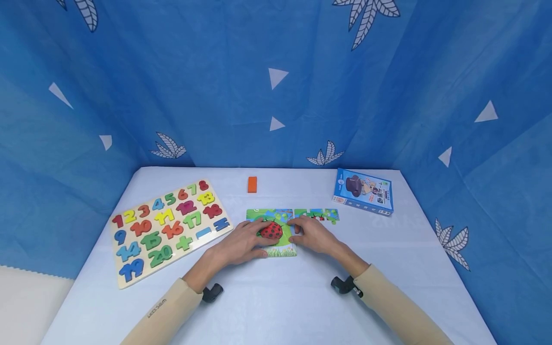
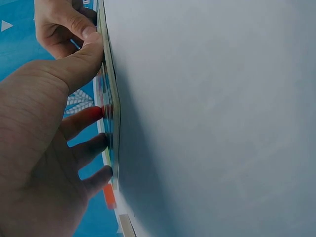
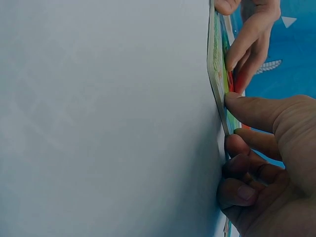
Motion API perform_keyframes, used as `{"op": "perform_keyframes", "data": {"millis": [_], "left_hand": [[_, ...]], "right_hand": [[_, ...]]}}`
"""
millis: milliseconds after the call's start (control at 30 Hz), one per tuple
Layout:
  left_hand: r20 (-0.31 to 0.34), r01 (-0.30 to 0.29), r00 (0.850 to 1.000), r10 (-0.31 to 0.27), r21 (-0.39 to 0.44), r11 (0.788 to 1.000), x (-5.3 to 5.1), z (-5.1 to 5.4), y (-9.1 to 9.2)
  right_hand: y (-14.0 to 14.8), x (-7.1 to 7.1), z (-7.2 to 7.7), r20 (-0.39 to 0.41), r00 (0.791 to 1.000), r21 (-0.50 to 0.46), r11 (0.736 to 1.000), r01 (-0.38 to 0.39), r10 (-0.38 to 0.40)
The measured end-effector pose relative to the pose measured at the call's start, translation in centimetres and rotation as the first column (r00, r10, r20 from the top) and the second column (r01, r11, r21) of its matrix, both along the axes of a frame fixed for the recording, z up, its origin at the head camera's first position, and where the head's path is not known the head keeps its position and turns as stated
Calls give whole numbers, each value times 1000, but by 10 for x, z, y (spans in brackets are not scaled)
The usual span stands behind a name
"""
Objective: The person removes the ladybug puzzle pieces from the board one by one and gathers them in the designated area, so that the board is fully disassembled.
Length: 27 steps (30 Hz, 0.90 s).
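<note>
A picture puzzle with a red ladybug on green (image 1: 282,247) lies flat near the middle of the table. My left hand (image 1: 246,242) rests over its left side, fingers spread and fairly straight on the picture, thumb at the near edge. At the right edge, my right hand (image 1: 314,234) holds the puzzle with bent thumb and index finger, its other fingers curled beneath the palm. In the right wrist view, the right thumb (image 3: 247,106) touches the puzzle's surface. A row of joined puzzle pieces (image 1: 329,214) lies beyond the right hand, against the puzzle's upper right corner.
A wooden number board (image 1: 196,249) with coloured numerals lies at the left. An orange block (image 1: 252,185) sits behind the puzzle. At the back right is a blue game box (image 1: 364,191). Blue curtains (image 1: 297,96) surround the back and sides of the white table (image 1: 280,306).
</note>
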State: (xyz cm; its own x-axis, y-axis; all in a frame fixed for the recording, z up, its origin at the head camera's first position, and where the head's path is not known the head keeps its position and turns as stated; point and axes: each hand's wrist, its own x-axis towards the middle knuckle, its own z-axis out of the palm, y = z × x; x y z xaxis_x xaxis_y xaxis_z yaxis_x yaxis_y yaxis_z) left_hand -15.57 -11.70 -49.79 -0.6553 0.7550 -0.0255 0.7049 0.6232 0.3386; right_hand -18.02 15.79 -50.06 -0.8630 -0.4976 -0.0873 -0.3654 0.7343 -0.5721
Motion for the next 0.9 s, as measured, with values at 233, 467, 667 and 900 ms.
{"op": "perform_keyframes", "data": {"millis": [233, 467, 667, 900], "left_hand": [[0, 1, 1000, -1, 2, 1000, 0, 0, 0], [-19, 11, 1000, -11, -4, 1000, -1, 0, 0], [-12, 11, 1000, -11, 1, 1000, 0, 2, 0], [-28, 18, 999, -18, -12, 1000, 1, 1, 0]], "right_hand": [[-1, 0, 0, -4, 1000, 3, 1000, 3, -3], [-1, 0, 0, 1, 1000, 1, 1000, 14, -14], [-2, 0, 0, -1, 1000, 0, 1000, 18, -18], [-2, -1, 1, -1, 1000, -4, 1000, 12, -12]]}}
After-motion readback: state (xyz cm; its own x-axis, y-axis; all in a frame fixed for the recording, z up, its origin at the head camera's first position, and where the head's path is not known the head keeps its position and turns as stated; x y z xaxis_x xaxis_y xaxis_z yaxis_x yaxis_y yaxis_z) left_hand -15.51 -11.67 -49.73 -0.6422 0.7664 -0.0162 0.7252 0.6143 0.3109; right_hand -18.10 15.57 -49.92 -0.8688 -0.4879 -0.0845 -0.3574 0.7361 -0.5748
